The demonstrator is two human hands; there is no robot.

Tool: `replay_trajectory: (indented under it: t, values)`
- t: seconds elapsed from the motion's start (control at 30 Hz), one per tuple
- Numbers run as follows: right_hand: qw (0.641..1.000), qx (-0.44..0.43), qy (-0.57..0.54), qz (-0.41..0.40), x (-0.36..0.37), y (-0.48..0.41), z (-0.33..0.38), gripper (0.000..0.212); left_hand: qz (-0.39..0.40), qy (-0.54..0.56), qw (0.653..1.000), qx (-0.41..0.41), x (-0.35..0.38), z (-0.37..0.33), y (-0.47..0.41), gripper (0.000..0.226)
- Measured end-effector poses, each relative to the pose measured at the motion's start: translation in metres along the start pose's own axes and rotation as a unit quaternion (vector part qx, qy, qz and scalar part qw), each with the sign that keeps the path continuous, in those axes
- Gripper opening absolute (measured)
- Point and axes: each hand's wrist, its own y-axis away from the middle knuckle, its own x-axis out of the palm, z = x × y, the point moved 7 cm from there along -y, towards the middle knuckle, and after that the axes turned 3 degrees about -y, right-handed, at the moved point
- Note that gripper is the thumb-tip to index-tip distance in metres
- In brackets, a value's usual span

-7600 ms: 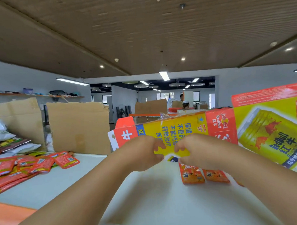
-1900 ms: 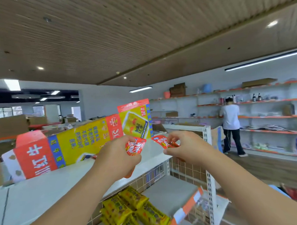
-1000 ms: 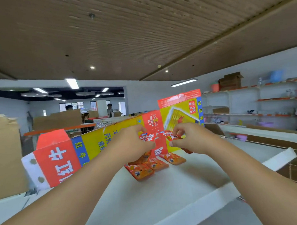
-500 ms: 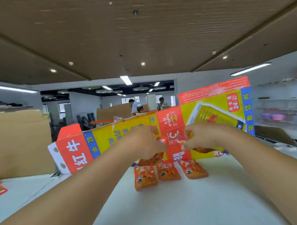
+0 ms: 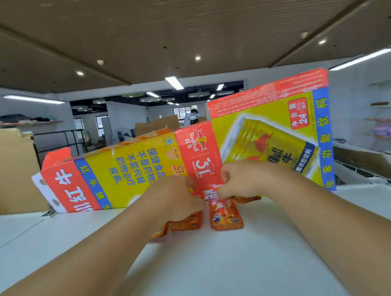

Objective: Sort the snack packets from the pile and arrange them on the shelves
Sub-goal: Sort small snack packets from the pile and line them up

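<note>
Sorting in progress: a person's left hand and right hand hung close together, knuckles almost touching, over orange packets laid side by side on a white shelf. The row sat straight ahead, toward the shelf's far edge, at the foot of a flattened yellow-and-red carton propped behind it.

Each packet's long axis ran away from the person. The far ends lay under the fingers and the near ends pointed back along the forearms. 1 packet lay exposed in the gap between the 2 hands, its far end at the right hand's curled fingers, which appeared to pinch it (another orange edge showed beneath that palm).

The left hand, also curled, covered the far ends of the packets at the row's left. Whether it gripped them could not be told through the blur. The right hand looked nearer the exposed packet, so squaring it with the row would likely fall to that side.
</note>
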Motion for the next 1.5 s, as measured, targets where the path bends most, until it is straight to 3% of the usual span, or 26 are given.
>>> replay_trajectory:
  t: [0.53, 1.03, 1.2, 1.5]
  values:
    - [1.0, 0.022, 0.0, 0.012, 0.019, 0.0, -0.006, 0.037, -0.025, -0.098, 0.994, 0.035, 0.02, -0.006, 0.007, 0.045]
    - [0.998, 0.045, 0.044, 0.021, 0.036, -0.001, 0.001, 0.051, -0.026, -0.138, 0.989, 0.035, 0.025, -0.004, 0.003, 0.05]
    - [0.998, 0.046, 0.049, 0.012, 0.041, 0.001, 0.005, 0.046, -0.029, -0.122, 0.991, 0.047, 0.021, -0.002, 0.001, 0.041]
    - [0.998, 0.054, 0.037, -0.012, 0.046, 0.002, 0.011, 0.052, 0.082, -0.065, 0.991, 0.086, 0.025, 0.012, 0.0, 0.033]
